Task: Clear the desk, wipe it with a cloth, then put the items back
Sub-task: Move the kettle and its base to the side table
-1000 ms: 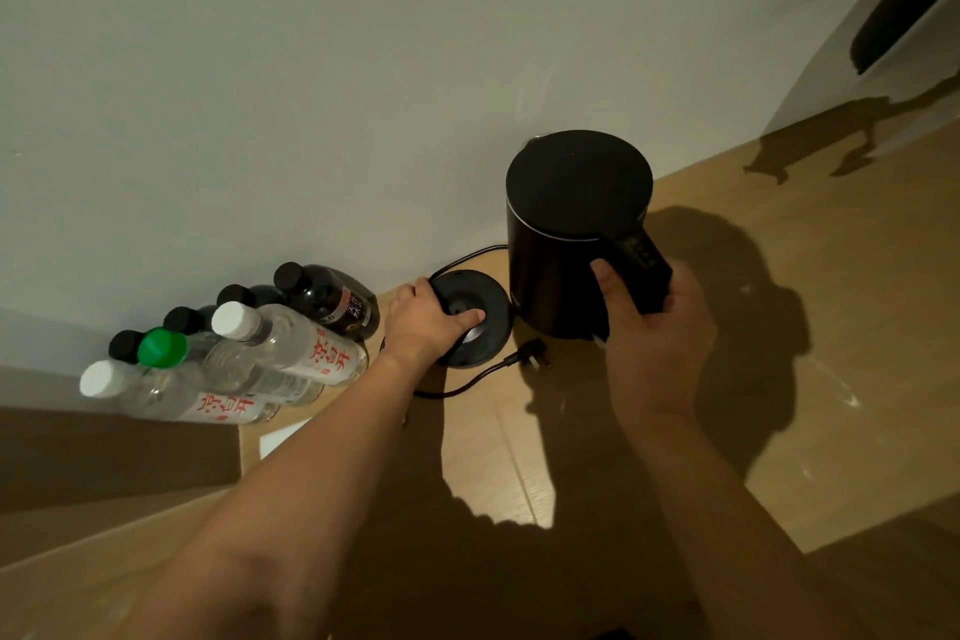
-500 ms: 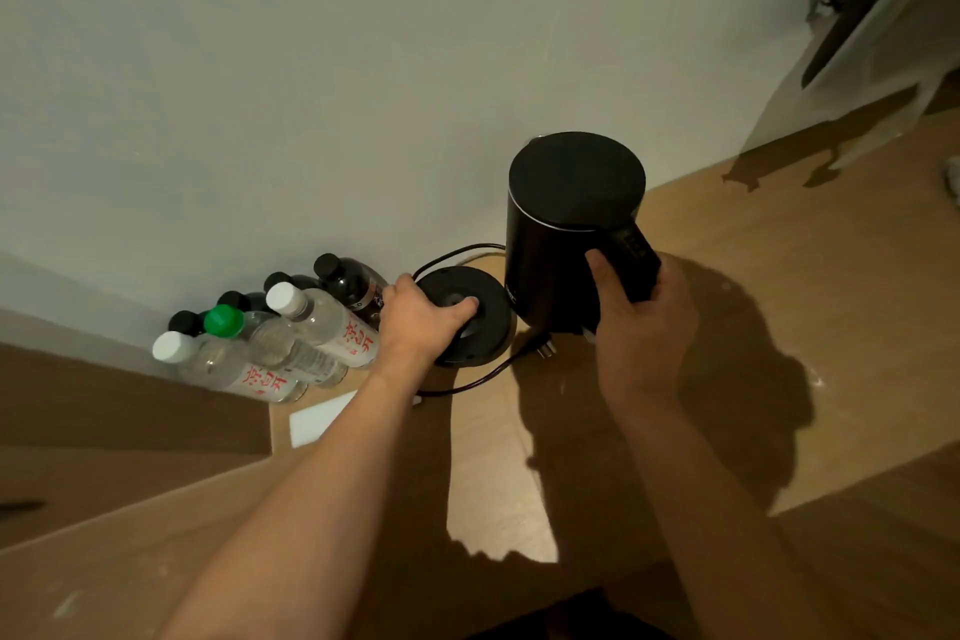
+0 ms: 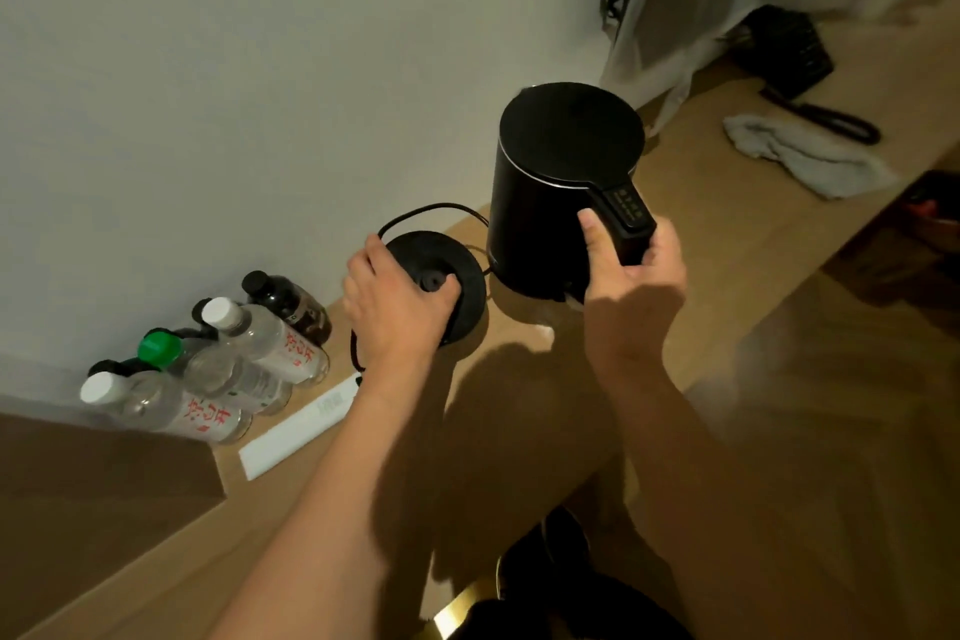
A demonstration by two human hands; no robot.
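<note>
Partly hidden under the left hand [image 3: 395, 307], the kettle base [image 3: 457, 276]; right hand [image 3: 631, 276] fingers wrap the kettle [image 3: 550, 203] handle.

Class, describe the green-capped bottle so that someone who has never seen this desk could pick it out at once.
Start at the wooden desk along the pale wall and go to its left end, left of the black kettle base. A cluster of bottles stands there by the wall. Among the white and black caps, the green-capped bottle alone has a bright green cap.
</note>
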